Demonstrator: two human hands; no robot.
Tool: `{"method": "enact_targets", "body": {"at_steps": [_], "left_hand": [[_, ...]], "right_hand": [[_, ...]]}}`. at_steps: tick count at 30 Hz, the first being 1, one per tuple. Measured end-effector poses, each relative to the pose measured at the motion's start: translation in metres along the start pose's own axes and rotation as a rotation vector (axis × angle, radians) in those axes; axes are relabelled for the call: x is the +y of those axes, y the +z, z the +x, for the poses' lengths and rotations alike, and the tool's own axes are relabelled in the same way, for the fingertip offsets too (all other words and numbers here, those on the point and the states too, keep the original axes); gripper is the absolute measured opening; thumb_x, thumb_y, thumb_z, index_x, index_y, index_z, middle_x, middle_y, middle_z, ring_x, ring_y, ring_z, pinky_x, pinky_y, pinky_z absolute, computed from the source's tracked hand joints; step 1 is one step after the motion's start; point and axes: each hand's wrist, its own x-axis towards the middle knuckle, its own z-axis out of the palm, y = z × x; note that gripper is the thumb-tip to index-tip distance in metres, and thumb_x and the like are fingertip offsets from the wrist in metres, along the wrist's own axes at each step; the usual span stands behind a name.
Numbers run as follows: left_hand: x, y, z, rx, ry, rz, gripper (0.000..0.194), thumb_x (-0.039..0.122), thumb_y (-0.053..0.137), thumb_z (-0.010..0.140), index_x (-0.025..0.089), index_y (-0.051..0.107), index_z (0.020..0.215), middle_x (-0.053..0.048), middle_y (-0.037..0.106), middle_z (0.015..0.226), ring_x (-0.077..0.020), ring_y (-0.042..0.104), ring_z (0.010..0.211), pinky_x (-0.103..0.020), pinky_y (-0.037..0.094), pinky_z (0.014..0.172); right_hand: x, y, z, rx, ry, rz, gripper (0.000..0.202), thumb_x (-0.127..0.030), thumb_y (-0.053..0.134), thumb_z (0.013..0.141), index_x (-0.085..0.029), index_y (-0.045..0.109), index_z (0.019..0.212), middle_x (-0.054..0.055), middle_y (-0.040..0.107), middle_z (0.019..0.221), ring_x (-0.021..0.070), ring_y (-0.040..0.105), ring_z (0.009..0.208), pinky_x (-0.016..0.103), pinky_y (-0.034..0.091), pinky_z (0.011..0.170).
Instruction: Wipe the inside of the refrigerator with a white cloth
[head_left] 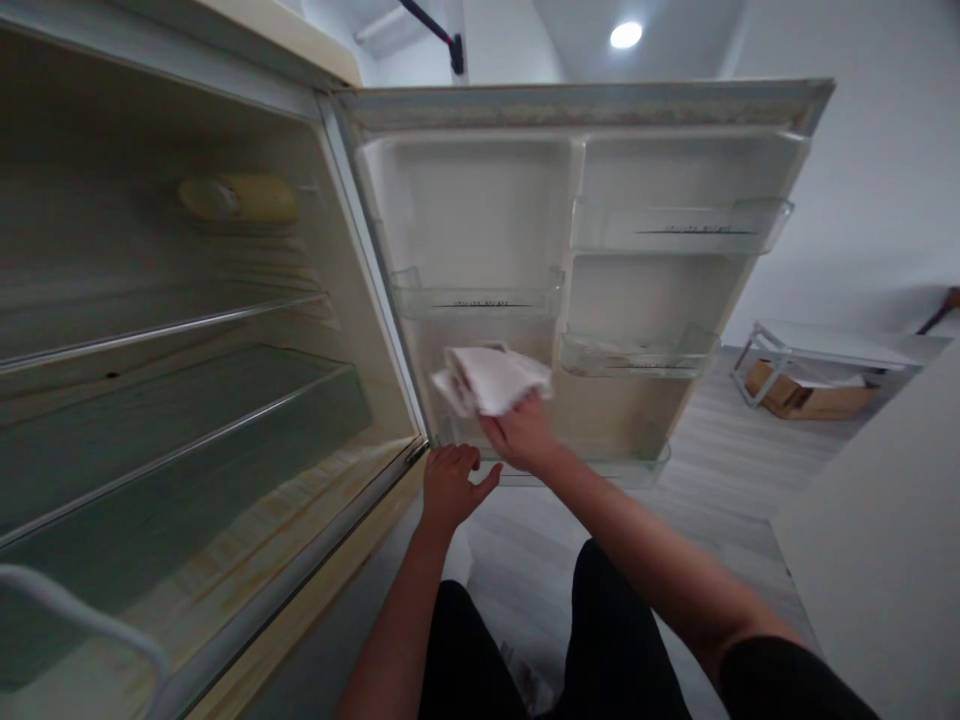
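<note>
The open refrigerator door (487,215) stands before me, its inner side lined with clear plastic bins. My right hand (521,432) is closed on a folded white cloth (499,378), held up to the door's inner panel above the bottom bin. The cloth is slightly blurred. Lower left of it, my left hand (452,487) grips the left end of the clear bottom door bin (622,472) near the hinge, with bent fingers over the rim and the thumb pointing right. Its fingertips are partly hidden.
On the left is the refrigerator interior with glass shelves (187,440), yellowish stains and a yellow lamp cover (240,198). A white hose or cord (82,610) curves at lower left. A low white table (832,345) with a cardboard box (814,395) beneath stands at right.
</note>
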Motion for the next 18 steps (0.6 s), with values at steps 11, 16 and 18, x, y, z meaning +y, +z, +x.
{"method": "enact_targets", "body": {"at_steps": [11,16,18], "left_hand": [[-0.001,0.000,-0.002,0.019,0.017,0.021,0.033,0.046,0.063,0.089,0.024,0.051,0.068,0.000,0.059,0.065,-0.0215,0.058,0.071,-0.039,0.040,0.076],[-0.003,0.003,-0.003,0.032,0.002,-0.007,0.034,0.048,0.062,0.090,0.024,0.051,0.068,0.000,0.060,0.065,-0.0212,0.058,0.071,-0.038,0.039,0.075],[-0.003,0.004,-0.002,0.025,0.008,-0.012,0.035,0.049,0.061,0.091,0.024,0.051,0.068,0.000,0.060,0.065,-0.0211,0.058,0.071,-0.038,0.039,0.075]], "right_hand": [[0.039,0.024,0.116,-0.053,-0.349,-0.400,0.033,-0.022,0.046,0.101,-0.017,0.068,0.125,0.018,0.059,0.133,0.0292,0.048,0.124,0.048,0.035,0.105],[0.046,0.029,0.096,-0.065,-0.207,-0.417,0.035,-0.032,0.045,0.102,-0.022,0.073,0.121,0.017,0.062,0.127,0.0317,0.048,0.125,0.060,0.026,0.113],[0.049,0.029,0.087,0.000,-0.097,-0.442,0.040,-0.037,0.043,0.103,-0.026,0.069,0.131,0.016,0.063,0.126,0.0337,0.047,0.127,0.066,0.018,0.115]]}}
